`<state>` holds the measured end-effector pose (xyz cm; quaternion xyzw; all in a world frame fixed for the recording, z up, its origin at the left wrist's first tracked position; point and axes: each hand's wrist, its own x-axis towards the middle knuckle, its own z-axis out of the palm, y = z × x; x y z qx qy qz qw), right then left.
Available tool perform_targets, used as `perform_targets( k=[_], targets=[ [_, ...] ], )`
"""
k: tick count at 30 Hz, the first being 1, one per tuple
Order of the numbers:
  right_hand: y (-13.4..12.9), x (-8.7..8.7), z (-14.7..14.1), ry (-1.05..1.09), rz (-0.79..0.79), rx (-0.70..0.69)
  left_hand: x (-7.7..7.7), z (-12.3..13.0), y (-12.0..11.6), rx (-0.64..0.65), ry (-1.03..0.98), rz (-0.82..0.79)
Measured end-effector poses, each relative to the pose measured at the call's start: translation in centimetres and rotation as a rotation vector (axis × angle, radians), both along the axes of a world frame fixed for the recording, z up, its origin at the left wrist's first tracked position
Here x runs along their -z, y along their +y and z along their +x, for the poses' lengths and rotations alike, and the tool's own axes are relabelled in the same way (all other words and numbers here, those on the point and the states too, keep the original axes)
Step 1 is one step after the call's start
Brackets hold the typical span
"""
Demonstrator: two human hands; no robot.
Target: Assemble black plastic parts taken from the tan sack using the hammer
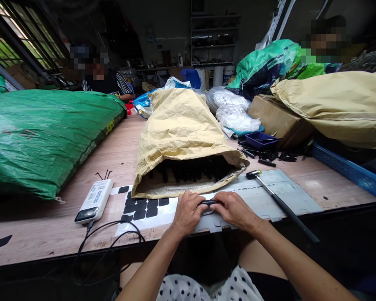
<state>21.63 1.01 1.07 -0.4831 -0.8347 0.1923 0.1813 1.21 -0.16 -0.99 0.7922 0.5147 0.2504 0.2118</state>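
Observation:
Between my two hands is a small black elongated part, held level over the front edge of the table; its exact kind I cannot make out. My left hand pinches its left end and my right hand its right end, both closed. Just beyond my fingers gapes the mouth of a tan paper sack, with dark pieces inside. A white sheet with black rounded-square stickers lies by my left hand. To the right, a mallet rests on a grey board, its handle jutting past the table edge.
A white power bank with a black cable stands at left, near a big green sack. Loose black parts, a purple tray, a cardboard box and a blue basket are at right. Two people sit farther back.

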Motion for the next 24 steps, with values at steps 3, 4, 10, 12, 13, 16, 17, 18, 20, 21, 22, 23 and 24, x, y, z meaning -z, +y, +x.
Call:
perform_targets(
  k=[3,4,10,12,13,16,17,18,20,21,22,23,24],
  targets=[
    [-0.1,0.0,-0.6,-0.029,0.043,0.036,0.1,0.0,0.0,-0.005,-0.001,-0.008],
    [-0.1,-0.1,-0.7,-0.029,0.041,0.048,0.0,-0.1,0.0,-0.008,-0.007,-0.014],
    [0.0,-0.6,0.6,0.115,-0.067,0.054,-0.3,0.0,0.0,-0.027,-0.101,-0.055],
    [0.2,-0.4,1.7,0.187,-0.07,0.07,-0.3,0.0,0.0,-0.034,-0.138,-0.056],
    [0.3,-0.2,2.4,0.214,-0.056,0.089,-0.3,0.0,0.0,-0.035,-0.152,-0.056],
    [0.8,1.0,4.4,0.255,0.033,0.176,-0.3,-0.1,0.0,-0.043,-0.166,-0.059],
    [1.0,1.5,4.9,0.261,0.063,0.205,-0.3,-0.1,0.0,-0.048,-0.163,-0.06],
    [1.2,2.0,5.4,0.266,0.086,0.228,-0.4,-0.1,0.0,-0.053,-0.158,-0.06],
    [1.5,2.7,5.8,0.254,0.117,0.243,-0.4,0.0,0.1,-0.058,-0.146,-0.058],
    [1.5,2.9,5.8,0.232,0.128,0.236,-0.5,0.0,0.1,-0.058,-0.14,-0.056],
    [1.5,3.0,5.7,0.201,0.14,0.226,-0.5,0.0,0.1,-0.058,-0.135,-0.053],
    [1.5,3.1,5.6,0.169,0.152,0.214,-0.6,0.0,0.1,-0.059,-0.131,-0.05],
    [1.4,3.0,5.4,0.143,0.16,0.206,-0.6,0.0,0.1,-0.06,-0.127,-0.047]
  ],
)
